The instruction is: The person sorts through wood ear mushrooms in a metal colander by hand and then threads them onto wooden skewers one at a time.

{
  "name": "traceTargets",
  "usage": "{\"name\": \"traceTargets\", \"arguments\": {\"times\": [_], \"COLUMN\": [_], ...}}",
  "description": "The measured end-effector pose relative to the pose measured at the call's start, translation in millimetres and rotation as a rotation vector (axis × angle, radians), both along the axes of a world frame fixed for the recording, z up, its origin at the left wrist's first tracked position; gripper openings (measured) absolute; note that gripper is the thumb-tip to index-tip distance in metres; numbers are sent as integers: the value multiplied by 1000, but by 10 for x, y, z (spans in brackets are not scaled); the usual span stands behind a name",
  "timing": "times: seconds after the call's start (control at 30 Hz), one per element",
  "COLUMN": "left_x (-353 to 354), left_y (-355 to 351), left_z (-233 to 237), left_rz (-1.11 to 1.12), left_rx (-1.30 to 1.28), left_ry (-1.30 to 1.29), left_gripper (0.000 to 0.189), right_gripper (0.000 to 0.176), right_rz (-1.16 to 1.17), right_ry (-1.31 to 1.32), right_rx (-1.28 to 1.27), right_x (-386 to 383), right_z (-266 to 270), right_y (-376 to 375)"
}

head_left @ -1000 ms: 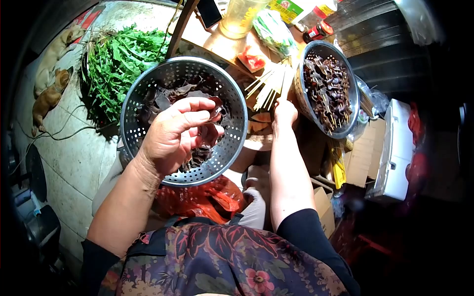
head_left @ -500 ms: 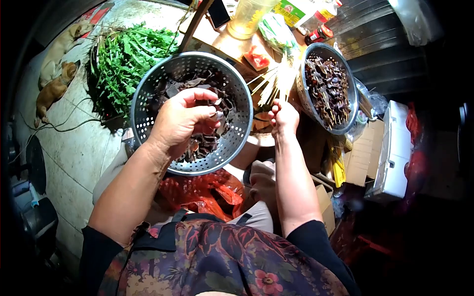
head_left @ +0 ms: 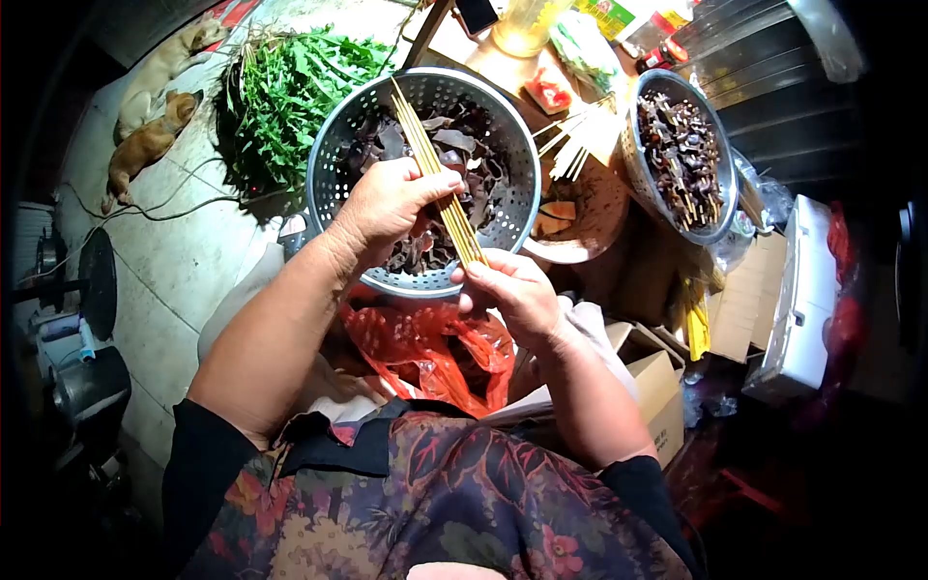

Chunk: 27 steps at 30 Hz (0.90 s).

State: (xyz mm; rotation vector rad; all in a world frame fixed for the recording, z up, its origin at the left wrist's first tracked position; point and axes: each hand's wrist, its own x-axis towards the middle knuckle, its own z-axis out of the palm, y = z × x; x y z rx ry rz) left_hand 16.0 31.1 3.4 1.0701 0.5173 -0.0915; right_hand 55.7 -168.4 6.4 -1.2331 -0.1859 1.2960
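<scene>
A small bundle of bamboo skewers (head_left: 418, 137) lies slantwise across my two hands. My left hand (head_left: 391, 205) is closed around its middle, thumb on top. At the lower end, my right hand (head_left: 515, 293) pinches the skewers between thumb and fingers. Beneath them is a grey perforated colander (head_left: 525, 184) with dark pieces that look like wood ear mushroom (head_left: 459, 145). A second grey basket (head_left: 727, 193), to the right, holds skewered dark pieces (head_left: 677, 155). Loose pale skewers (head_left: 588, 135) lie fanned on the table between the two containers.
Leafy greens (head_left: 290, 106) are heaped on the floor at left, near two dogs (head_left: 155, 145) and a cable. A red plastic bag (head_left: 425, 348) sits below the colander. A round basin (head_left: 604, 227) with orange pieces, a cardboard box (head_left: 657, 401) and a white foam box (head_left: 797, 300) are at right.
My right hand has come back from the fanned skewers on the table to my left hand, bringing a bundle of skewers. Both hands now grip it over the colander. The whole view has shifted.
</scene>
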Motion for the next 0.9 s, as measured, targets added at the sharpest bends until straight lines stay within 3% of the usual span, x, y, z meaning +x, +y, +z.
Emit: {"name": "traceTargets", "arguments": {"times": [0.17, 0.23, 0.37, 0.43, 0.5, 0.9], "left_x": [12, 26, 55, 60, 37, -39], "left_y": [-14, -79, 33, 91, 201, 342], "left_z": [-10, -17, -125, -70, -117, -68], "left_rz": [-159, -111, -126, -6, 16, 268], "left_rx": [36, 15, 142, 105, 247, 206], "left_ry": [129, 137, 143, 110, 69, -32], "left_gripper": [18, 19, 24, 23, 24, 42], "right_gripper": [22, 20, 19, 19, 20, 20], "right_rz": [-17, -62, -117, -191, -247, -110], "right_ry": [181, 219, 242, 139, 126, 30], "right_rx": [114, -20, 28, 24, 1, -62], "right_x": [62, 92, 152, 194, 188, -18], "right_z": [-74, -68, -108, -146, -99, 93], "right_y": [175, 215, 204, 198, 198, 60]}}
